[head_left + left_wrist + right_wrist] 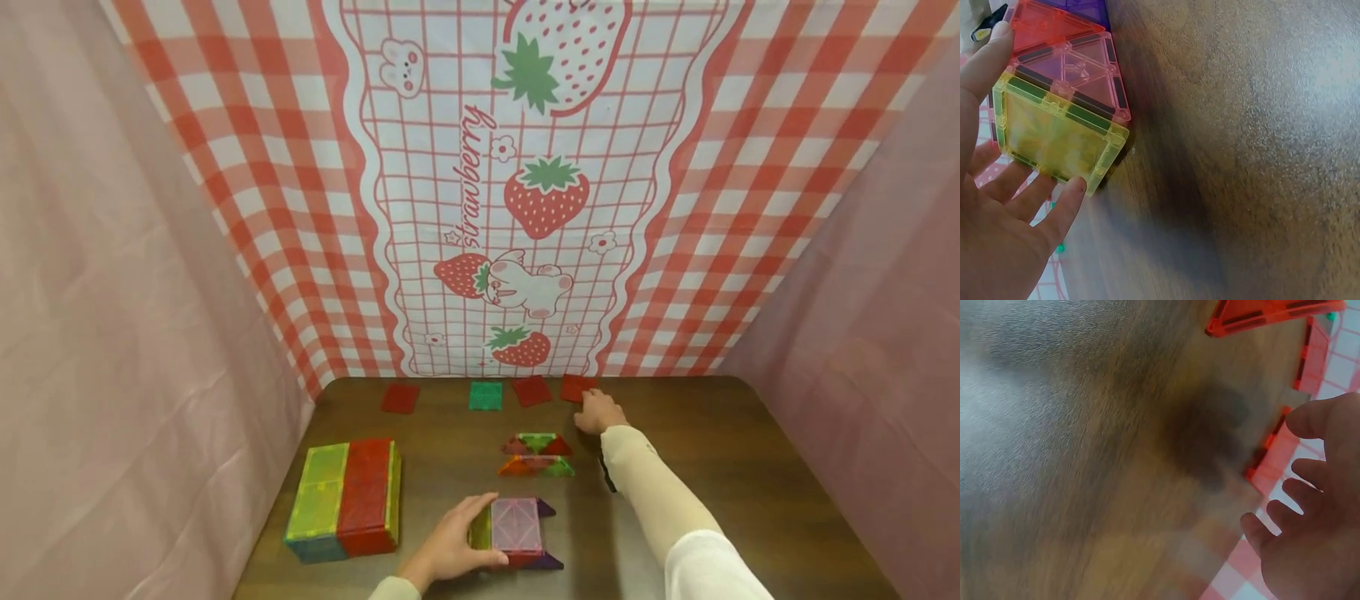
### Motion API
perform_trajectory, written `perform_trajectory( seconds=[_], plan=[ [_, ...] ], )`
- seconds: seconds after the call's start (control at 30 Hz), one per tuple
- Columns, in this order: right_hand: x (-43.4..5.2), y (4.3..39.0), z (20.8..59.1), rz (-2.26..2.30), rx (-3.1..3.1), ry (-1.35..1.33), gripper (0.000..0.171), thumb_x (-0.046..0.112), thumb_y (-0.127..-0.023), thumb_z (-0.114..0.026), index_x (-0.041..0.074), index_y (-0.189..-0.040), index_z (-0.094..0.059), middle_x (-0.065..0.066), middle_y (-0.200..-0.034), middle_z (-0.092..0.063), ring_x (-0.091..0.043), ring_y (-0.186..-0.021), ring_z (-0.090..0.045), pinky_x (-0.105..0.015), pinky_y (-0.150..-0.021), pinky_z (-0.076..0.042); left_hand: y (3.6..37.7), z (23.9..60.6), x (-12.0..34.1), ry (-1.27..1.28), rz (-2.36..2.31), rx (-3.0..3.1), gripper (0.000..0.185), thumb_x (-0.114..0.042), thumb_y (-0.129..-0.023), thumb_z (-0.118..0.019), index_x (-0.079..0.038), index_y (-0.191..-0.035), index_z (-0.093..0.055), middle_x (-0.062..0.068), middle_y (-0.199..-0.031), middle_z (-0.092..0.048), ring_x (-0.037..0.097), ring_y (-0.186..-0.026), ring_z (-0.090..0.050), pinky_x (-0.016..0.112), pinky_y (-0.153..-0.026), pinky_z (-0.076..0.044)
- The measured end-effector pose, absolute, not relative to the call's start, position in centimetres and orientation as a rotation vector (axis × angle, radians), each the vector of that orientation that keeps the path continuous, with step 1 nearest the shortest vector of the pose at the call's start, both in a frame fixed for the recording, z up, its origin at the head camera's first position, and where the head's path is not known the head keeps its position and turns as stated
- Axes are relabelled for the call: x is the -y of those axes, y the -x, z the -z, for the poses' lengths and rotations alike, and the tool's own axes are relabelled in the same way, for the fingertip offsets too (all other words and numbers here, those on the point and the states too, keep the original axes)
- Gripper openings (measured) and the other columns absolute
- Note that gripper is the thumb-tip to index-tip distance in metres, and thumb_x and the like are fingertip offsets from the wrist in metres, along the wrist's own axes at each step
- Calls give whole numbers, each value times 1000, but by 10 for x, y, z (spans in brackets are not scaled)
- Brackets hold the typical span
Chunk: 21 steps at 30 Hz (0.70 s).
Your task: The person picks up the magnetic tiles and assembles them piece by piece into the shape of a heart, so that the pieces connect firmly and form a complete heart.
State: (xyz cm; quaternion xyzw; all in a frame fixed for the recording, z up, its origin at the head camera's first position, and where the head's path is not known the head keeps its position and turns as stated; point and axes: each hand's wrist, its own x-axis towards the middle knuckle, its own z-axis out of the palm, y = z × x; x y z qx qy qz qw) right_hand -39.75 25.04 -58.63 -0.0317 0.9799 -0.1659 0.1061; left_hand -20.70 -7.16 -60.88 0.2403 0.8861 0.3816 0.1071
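Note:
My left hand (450, 542) holds a small magnetic-tile structure (517, 529) near the table's front edge. Its thumb lies along one side and its fingers (1072, 187) along the other side of the yellow square panel (1054, 125). Pink and red triangle tiles (1072, 62) adjoin that panel. My right hand (597, 412) reaches to the back of the table. Its fingers are spread and loosely curved over a flat red square tile (576, 387) (1272, 456), and I cannot tell whether they touch it.
Along the back edge lie another red tile (532, 390), a green tile (485, 396) and a red tile (400, 398). A flat cluster of triangles (536, 456) sits mid-table. A big yellow-and-red tile box (345, 498) stands front left. Cloth walls surround the wooden table (750, 467).

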Motion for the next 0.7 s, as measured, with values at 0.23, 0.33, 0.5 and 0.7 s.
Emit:
perform_trajectory(
  seconds=[0.23,0.33,0.5,0.7],
  plan=[
    [-249,404,605,464,-2861,85,66,23,-89,-48,-2,-146,-26,-26,-150,-26,-47,-137,-24,-65,-103,-26,207,613,72,-744,-1168,-2617,84,-56,-73,-71,-32,-144,-34,1,-139,-48,29,-125,-48,51,-96,-44],
    [-257,399,612,406,-2903,90,67,27,-92,-49,0,-147,-24,-25,-148,-30,-45,-134,-31,-65,-101,-28,206,614,71,-763,-1173,-2624,85,-56,-73,-72,-31,-144,-34,1,-139,-48,28,-125,-48,50,-97,-44],
    [-271,387,620,264,-3004,109,66,34,-94,-51,-1,-145,-28,-25,-143,-37,-45,-124,-42,-62,-97,-34,207,613,70,-729,-1193,-2595,85,-55,-73,-72,-32,-144,-34,2,-141,-46,30,-127,-46,53,-97,-43],
    [-289,366,637,325,-3088,113,60,34,-95,-51,-5,-139,-38,-29,-141,-36,-46,-126,-39,-63,-96,-35,209,615,67,-705,-1182,-2619,87,-56,-71,-73,-30,-144,-35,5,-140,-47,33,-125,-48,55,-96,-42]
  ],
)
